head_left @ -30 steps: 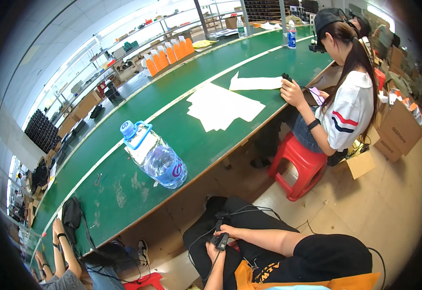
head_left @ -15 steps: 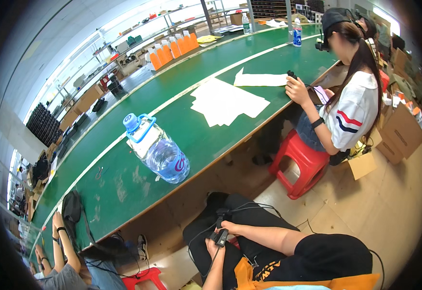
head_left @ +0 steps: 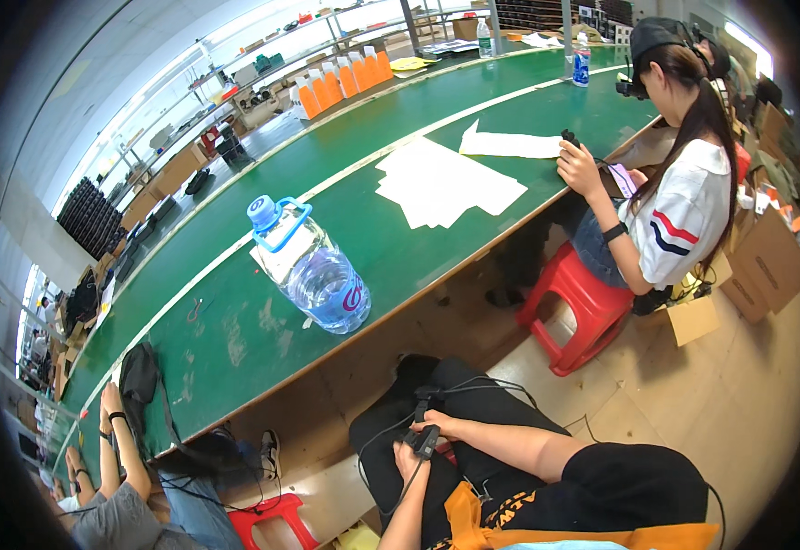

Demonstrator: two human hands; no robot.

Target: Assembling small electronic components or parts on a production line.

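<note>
Left hand (head_left: 409, 458) closed on a black device (head_left: 427, 444) over black trousers (head_left: 487, 403), right hand (head_left: 438, 423) close beside, its grip too hidden to tell, cable (head_left: 487, 377) looping forward, bottle (head_left: 331, 282) and white papers (head_left: 446, 186) on the green surface (head_left: 226, 385), co-worker (head_left: 677, 206) on a red stool (head_left: 572, 310) at right

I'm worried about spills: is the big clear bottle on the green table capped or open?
Capped: the bottle has a blue cap over its mouth; tightness unclear.
</note>
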